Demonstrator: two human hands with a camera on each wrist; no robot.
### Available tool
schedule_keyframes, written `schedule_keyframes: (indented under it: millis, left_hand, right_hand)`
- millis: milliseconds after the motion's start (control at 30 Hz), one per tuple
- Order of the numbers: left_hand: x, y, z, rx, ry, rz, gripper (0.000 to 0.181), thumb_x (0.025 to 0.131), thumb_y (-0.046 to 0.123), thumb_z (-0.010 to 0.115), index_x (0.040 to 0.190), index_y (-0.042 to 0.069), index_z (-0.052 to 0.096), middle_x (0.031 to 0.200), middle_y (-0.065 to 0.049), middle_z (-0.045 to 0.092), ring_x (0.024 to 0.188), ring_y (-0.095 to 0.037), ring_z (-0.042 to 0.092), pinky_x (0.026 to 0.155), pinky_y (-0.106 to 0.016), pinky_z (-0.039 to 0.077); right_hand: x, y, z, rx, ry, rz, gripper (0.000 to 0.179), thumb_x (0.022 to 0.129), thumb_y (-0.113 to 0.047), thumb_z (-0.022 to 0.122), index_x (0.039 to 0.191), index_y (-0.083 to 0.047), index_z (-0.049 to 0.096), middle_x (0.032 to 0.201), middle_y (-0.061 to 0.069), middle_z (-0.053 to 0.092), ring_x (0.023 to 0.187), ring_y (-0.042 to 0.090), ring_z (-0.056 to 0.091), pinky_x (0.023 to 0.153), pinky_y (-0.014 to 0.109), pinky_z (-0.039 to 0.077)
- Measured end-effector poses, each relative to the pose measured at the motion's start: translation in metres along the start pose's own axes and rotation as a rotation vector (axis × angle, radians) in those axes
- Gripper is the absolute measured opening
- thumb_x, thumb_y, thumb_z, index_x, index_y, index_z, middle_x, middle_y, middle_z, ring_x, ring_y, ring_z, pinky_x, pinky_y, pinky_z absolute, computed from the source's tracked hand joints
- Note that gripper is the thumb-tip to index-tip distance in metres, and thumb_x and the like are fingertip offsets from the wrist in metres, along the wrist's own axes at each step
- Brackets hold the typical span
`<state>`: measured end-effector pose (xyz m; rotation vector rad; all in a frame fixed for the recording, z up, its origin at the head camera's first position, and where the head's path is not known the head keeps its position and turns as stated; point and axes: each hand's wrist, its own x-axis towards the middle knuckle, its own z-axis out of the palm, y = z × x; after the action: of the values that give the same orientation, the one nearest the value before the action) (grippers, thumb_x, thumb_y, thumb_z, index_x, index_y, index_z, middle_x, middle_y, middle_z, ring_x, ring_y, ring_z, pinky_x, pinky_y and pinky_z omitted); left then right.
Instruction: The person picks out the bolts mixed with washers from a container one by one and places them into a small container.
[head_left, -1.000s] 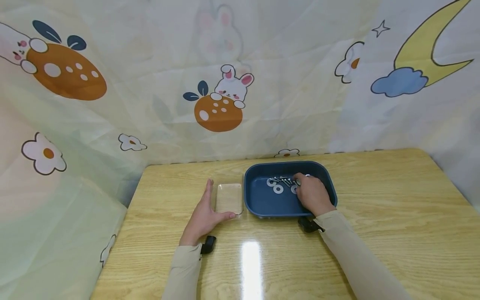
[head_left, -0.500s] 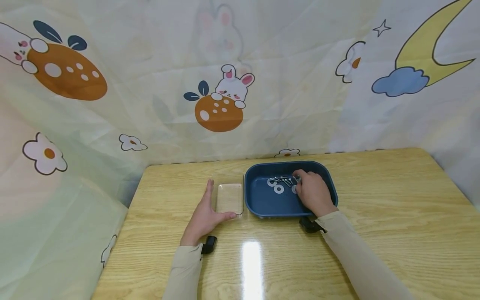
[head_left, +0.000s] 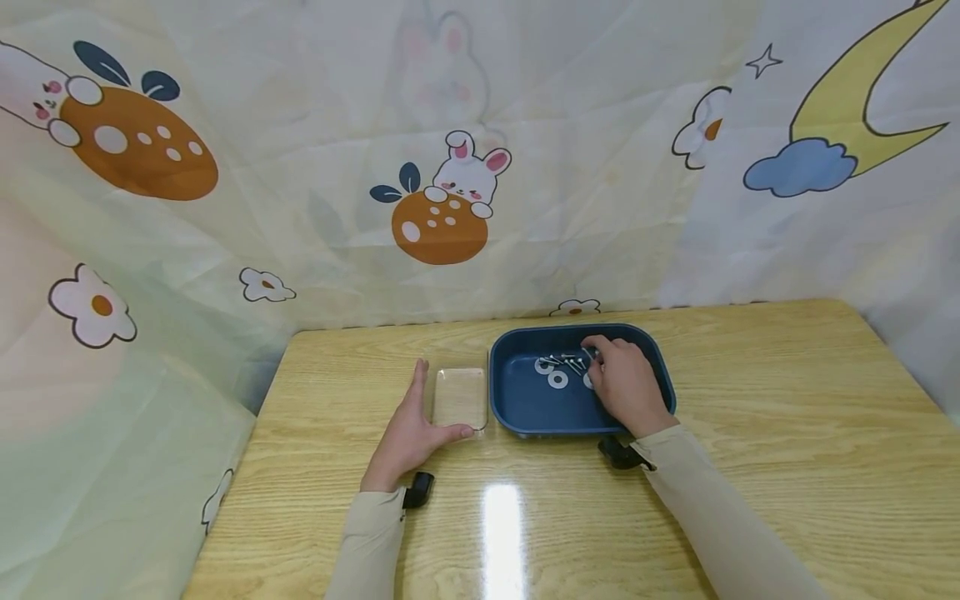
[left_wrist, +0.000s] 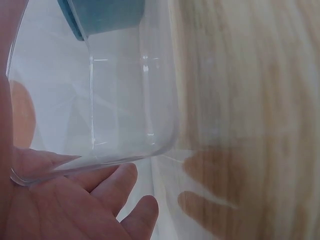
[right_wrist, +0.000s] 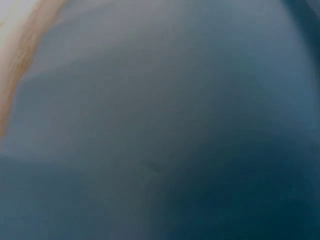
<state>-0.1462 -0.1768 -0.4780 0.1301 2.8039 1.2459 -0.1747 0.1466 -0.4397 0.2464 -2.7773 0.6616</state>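
The left hand [head_left: 405, 437] lies along the left and near sides of a small clear plastic box [head_left: 460, 398], its fingers straight and the thumb stretched across the front edge. Up close in the left wrist view, the clear box [left_wrist: 120, 110] has its wall against the hand [left_wrist: 95, 200]. Inside a dark blue tray [head_left: 536, 417], the right hand [head_left: 628, 383] pinches what looks like a small screw [head_left: 588, 354]. Several silver screws [head_left: 573, 365] lie left of it, among white washers [head_left: 557, 380]. The right wrist view shows mostly the blurred tray wall [right_wrist: 125, 100].
Box and tray stand side by side on a wood-grain table [head_left: 787, 400]. A printed cloth [head_left: 322, 208] hangs along the back and left of the table. Black wrist cameras sit below both hands, the right one [head_left: 618, 452] close to the tray's front edge.
The right hand's fingertips have lifted slightly and shifted a little left, with a screw now showing between them. The left hand and the clear box stay where they were.
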Motion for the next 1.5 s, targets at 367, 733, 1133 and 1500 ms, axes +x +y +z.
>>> schedule_keyframes:
  millis: [367,733,1133,1500]
  left_hand:
    - [-0.001,0.001,-0.001,-0.006,-0.004,-0.003,0.132,0.054,0.065,0.077,0.149,0.029,-0.007,0.154,0.009,0.007,0.138,-0.024,0.016,0.107,-0.048,0.025]
    - [0.0,0.002,0.0,-0.013,-0.008,-0.005,0.129,0.054,0.065,0.077,0.145,0.039,-0.011,0.154,0.01,0.008,0.138,-0.024,0.017,0.107,-0.048,0.025]
    - [-0.002,0.003,-0.001,-0.028,-0.01,-0.001,0.13,0.056,0.061,0.079,0.147,0.033,-0.009,0.154,0.008,0.008,0.138,-0.023,0.017,0.108,-0.047,0.024]
    - [-0.002,0.004,-0.001,-0.054,-0.014,-0.012,0.132,0.053,0.064,0.078,0.147,0.034,-0.008,0.153,0.003,0.012,0.138,-0.022,0.018,0.108,-0.048,0.023]
  right_hand:
    - [-0.002,-0.009,-0.005,0.018,0.075,-0.075,0.026,0.084,-0.004,0.059,0.11,-0.006,0.063,0.075,0.006,0.058,0.069,0.024,0.051,0.062,0.038,0.044]
    - [-0.003,-0.018,-0.004,0.038,0.119,-0.121,0.027,0.083,-0.004,0.062,0.11,-0.008,0.062,0.077,0.006,0.058,0.072,0.024,0.051,0.064,0.038,0.044]
    - [-0.006,-0.032,0.001,0.068,0.07,-0.099,0.026,0.086,-0.008,0.06,0.112,-0.011,0.062,0.08,0.005,0.058,0.075,0.022,0.05,0.064,0.036,0.045]
    - [-0.008,-0.044,0.005,0.093,0.088,-0.14,0.026,0.085,-0.007,0.061,0.111,-0.011,0.063,0.08,0.002,0.057,0.073,0.02,0.049,0.064,0.033,0.043]
